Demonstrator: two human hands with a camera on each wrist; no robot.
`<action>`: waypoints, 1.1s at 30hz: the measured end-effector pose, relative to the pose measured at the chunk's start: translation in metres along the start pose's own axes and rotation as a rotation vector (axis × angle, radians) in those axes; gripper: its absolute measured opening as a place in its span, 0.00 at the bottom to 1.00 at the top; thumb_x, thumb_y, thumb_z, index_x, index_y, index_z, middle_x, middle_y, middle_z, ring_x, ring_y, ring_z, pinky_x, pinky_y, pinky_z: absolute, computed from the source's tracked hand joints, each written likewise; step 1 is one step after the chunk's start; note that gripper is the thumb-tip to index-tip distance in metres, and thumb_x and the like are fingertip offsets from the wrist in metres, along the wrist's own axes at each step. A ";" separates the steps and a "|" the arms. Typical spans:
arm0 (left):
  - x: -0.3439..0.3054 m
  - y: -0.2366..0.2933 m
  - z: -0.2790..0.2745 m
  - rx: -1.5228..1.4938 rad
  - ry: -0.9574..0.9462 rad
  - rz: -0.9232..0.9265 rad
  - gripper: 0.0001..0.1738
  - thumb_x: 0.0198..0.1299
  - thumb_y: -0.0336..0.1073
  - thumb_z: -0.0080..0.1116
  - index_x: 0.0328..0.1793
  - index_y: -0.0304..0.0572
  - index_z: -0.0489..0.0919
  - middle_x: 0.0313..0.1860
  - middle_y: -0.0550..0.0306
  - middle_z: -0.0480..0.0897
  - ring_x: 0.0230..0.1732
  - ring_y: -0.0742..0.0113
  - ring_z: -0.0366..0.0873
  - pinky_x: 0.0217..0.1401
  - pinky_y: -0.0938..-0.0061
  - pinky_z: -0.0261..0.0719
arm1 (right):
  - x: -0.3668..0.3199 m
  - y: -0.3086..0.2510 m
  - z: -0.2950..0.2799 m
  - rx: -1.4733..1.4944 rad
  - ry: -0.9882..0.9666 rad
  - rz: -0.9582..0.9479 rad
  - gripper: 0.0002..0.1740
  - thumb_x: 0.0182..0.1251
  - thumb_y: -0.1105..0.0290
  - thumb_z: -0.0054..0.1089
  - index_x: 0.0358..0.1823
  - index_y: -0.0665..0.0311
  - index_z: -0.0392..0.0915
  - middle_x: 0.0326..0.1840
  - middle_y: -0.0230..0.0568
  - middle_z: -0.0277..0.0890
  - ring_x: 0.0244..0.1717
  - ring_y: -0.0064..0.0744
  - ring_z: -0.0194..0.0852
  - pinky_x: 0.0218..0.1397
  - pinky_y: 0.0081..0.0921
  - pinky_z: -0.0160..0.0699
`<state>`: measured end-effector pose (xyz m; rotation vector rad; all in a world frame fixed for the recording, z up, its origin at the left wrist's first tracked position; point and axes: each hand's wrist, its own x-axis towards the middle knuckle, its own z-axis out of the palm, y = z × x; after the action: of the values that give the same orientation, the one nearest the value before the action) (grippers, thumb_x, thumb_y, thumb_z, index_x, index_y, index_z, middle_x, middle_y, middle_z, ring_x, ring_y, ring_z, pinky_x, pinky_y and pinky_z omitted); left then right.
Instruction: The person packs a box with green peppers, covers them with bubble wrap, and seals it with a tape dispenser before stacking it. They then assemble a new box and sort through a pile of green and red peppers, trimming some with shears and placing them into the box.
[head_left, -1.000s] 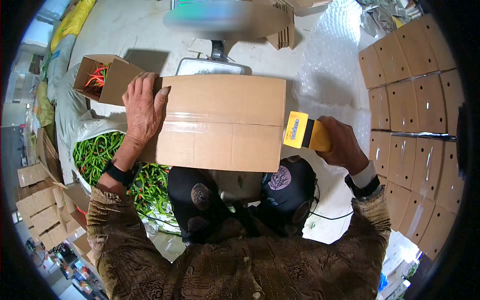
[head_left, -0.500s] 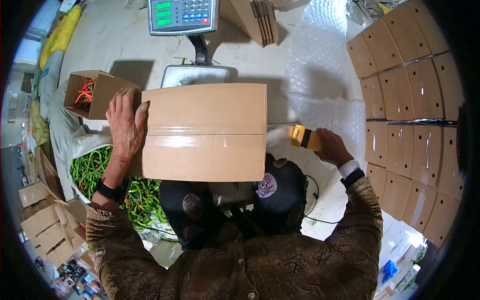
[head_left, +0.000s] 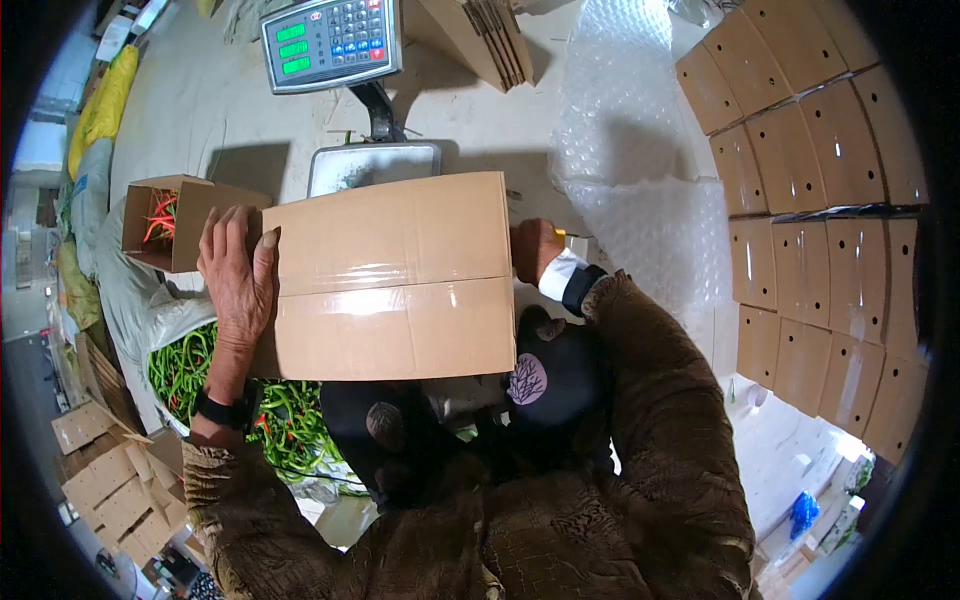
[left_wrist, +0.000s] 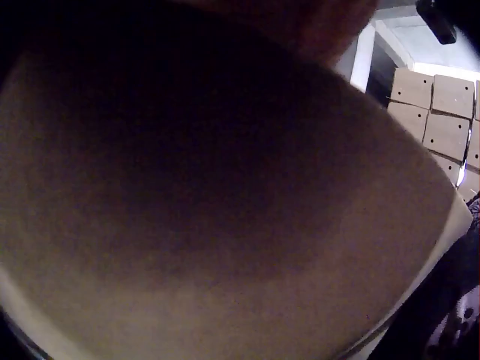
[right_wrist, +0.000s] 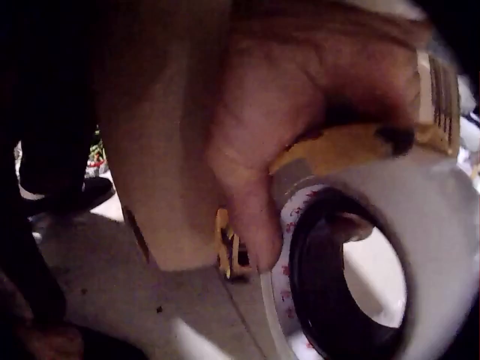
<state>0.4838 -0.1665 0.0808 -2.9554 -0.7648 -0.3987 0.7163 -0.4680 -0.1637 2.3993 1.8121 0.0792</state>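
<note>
A closed cardboard box point(head_left: 395, 250) lies across the person's knees, with shiny clear tape along its middle seam. The left hand point(head_left: 238, 275) presses flat against the box's left end, fingers straight and thumb along the top edge. In the left wrist view, shaded cardboard point(left_wrist: 225, 300) fills most of the picture. At the box's right end, the right hand point(head_left: 537, 250) grips a yellow tape dispenser, mostly hidden in the head view. The right wrist view shows the dispenser point(right_wrist: 337, 152) under the curled fingers, its large tape roll point(right_wrist: 442, 210) beside the box wall.
Behind the box stands a scale point(head_left: 335, 45) with its metal pan. An open carton of red chillies point(head_left: 160, 215) and a sack of green chillies point(head_left: 185, 360) are at left. Bubble wrap point(head_left: 640, 170) lies right, before stacked cartons point(head_left: 775, 170).
The right hand first drew the dispenser away to the right of the box, then came back against its right end. The left hand stays on the left end; the head view has shifted.
</note>
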 end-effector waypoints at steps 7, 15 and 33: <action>0.016 -0.023 0.007 -0.053 -0.073 -0.023 0.31 0.72 0.55 0.43 0.70 0.39 0.69 0.70 0.43 0.68 0.72 0.39 0.58 0.77 0.52 0.52 | -0.024 0.031 -0.038 0.817 -0.194 0.423 0.35 0.59 0.54 0.62 0.65 0.67 0.66 0.62 0.62 0.67 0.66 0.57 0.65 0.66 0.44 0.65; 0.013 -0.028 0.015 -0.047 -0.050 -0.132 0.32 0.73 0.54 0.42 0.70 0.34 0.69 0.72 0.33 0.64 0.74 0.38 0.58 0.76 0.54 0.54 | 0.061 -0.019 -0.123 1.757 0.585 0.507 0.35 0.76 0.47 0.43 0.71 0.69 0.58 0.68 0.61 0.62 0.68 0.54 0.61 0.74 0.40 0.55; -0.136 -0.155 -0.077 -0.765 0.235 -0.771 0.32 0.76 0.55 0.34 0.70 0.36 0.69 0.64 0.50 0.76 0.63 0.59 0.73 0.66 0.67 0.69 | 0.137 -0.016 -0.202 2.406 -0.148 0.101 0.33 0.61 0.68 0.70 0.66 0.68 0.67 0.59 0.43 0.76 0.60 0.34 0.73 0.68 0.34 0.67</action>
<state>0.2762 -0.1042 0.1190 -2.9445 -2.0894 -1.3018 0.7145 -0.3173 0.0289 2.3663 1.2999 -3.7848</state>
